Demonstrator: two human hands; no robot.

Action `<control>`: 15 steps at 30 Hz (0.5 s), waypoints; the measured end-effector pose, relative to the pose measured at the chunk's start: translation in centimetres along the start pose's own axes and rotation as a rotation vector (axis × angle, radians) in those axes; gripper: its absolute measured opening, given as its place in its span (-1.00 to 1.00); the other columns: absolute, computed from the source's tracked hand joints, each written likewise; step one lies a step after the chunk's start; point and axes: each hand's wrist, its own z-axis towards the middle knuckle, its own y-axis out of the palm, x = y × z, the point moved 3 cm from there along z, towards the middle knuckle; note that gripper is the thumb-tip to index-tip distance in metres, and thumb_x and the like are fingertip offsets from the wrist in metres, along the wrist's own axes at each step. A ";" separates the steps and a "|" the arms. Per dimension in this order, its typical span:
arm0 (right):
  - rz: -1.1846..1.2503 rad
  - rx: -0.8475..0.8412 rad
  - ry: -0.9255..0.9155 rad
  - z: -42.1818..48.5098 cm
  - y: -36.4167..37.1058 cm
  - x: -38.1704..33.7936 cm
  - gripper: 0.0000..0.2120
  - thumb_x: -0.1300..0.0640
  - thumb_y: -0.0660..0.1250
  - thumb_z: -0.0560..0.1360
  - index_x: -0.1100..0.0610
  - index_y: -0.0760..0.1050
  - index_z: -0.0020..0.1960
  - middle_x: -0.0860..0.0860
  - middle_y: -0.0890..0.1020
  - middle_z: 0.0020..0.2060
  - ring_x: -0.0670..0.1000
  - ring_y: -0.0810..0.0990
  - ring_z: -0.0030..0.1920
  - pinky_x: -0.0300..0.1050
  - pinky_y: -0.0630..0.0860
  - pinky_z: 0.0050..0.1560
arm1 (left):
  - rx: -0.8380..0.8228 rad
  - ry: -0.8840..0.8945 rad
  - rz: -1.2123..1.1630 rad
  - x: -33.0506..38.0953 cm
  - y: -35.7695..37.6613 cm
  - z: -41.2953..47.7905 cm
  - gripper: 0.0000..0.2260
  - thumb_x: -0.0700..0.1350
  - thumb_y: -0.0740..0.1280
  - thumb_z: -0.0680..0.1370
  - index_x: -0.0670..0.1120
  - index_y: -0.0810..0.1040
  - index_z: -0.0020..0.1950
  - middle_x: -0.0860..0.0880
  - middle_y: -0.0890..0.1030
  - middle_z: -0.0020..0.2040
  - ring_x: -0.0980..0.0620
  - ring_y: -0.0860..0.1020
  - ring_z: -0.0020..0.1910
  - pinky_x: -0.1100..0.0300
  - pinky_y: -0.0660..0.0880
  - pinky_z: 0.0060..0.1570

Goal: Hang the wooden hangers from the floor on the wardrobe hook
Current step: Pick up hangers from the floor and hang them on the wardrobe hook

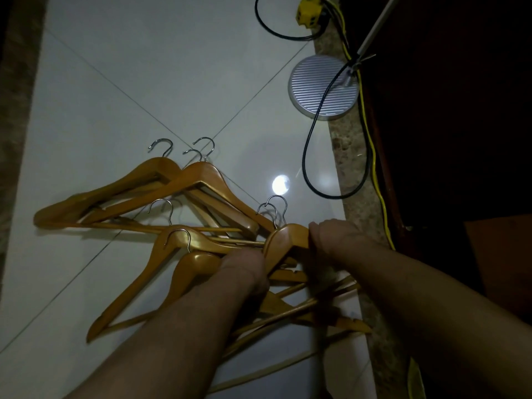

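Observation:
Several wooden hangers with metal hooks lie piled on the white tiled floor (144, 82). The far pair (198, 175) rests at the back of the pile. A nearer hanger (161, 254) lies in front of it. My right hand (331, 240) grips the shoulder of the rightmost hanger (286, 240), beside its neck. My left hand (247, 266) closes on the same hanger's left arm, just below the neck. The wardrobe hook is not in view.
A round ribbed lamp base (324, 87) stands at the floor's right edge, with a black cable (308, 156) looping from it. A yellow cable (374, 174) runs along a speckled stone border (351, 156). Dark wooden furniture (446, 125) fills the right side.

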 end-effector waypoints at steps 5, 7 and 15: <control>0.131 -0.027 0.006 1.1 0.2 -0.9 -0.49 0.01 0.41 0.49 0.19 0.34 0.33 0.16 0.54 0.18 0.17 0.56 0.16 0.01 0.49 0.08 | 0.077 -0.004 -0.005 0.1 0.1 0.6 -0.70 0.05 0.46 0.47 -0.04 0.56 0.14 -0.04 0.61 0.03 -0.07 0.59 0.07 0.00 0.54 0.13; 0.125 -0.025 0.000 1.2 0.1 -0.9 -0.50 0.03 0.41 0.50 0.20 0.34 0.33 0.17 0.55 0.17 0.17 0.56 0.16 0.02 0.49 0.09 | 0.090 -0.007 0.003 0.1 0.3 0.7 -0.70 0.04 0.46 0.47 -0.05 0.57 0.13 -0.05 0.61 0.02 -0.07 0.60 0.05 0.01 0.55 0.11; 0.125 -0.002 -0.020 1.1 -0.7 -0.3 -0.52 0.02 0.39 0.51 0.19 0.35 0.34 0.18 0.53 0.20 0.18 0.55 0.18 0.00 0.47 0.07 | 0.104 0.013 0.018 0.3 -1.3 0.5 -0.68 0.01 0.48 0.45 -0.06 0.57 0.15 -0.03 0.62 -0.02 -0.05 0.61 0.01 0.03 0.57 0.07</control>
